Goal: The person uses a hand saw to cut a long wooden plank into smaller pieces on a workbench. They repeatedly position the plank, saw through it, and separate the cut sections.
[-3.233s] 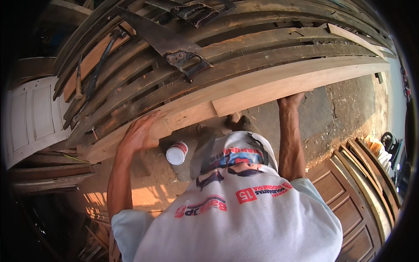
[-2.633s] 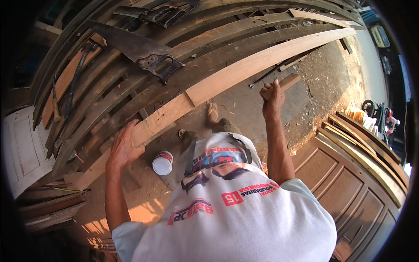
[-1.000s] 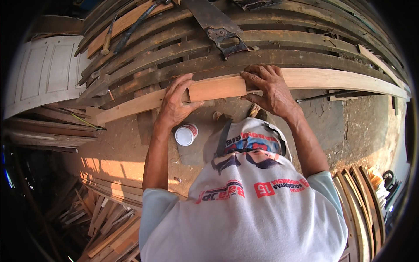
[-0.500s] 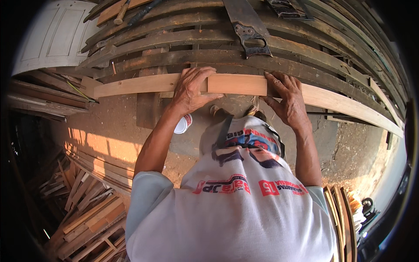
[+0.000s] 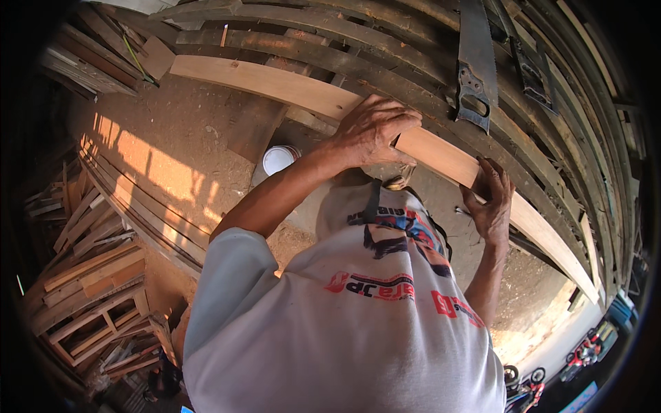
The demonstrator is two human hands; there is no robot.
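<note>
A short, smooth wooden block lies on a long pale board that crosses in front of me on a slatted wooden bench. My left hand is closed over the block's left end, fingers on the far side and the thumb on the near side. The block's right end is in the grip of my right hand, its thumb near me and its fingers beyond. Both hands hide the block's ends, and the board beneath it is covered there.
Beyond the block, a handsaw and a second saw rest on the bench slats. A white bucket stands on the floor near my left forearm. Stacked timber fills the lower left; motorbikes show at the lower right.
The view has turned, so the board now slopes down to the right. Both hands and the block appear farther right. My left hand now reaches more over the block's end.
</note>
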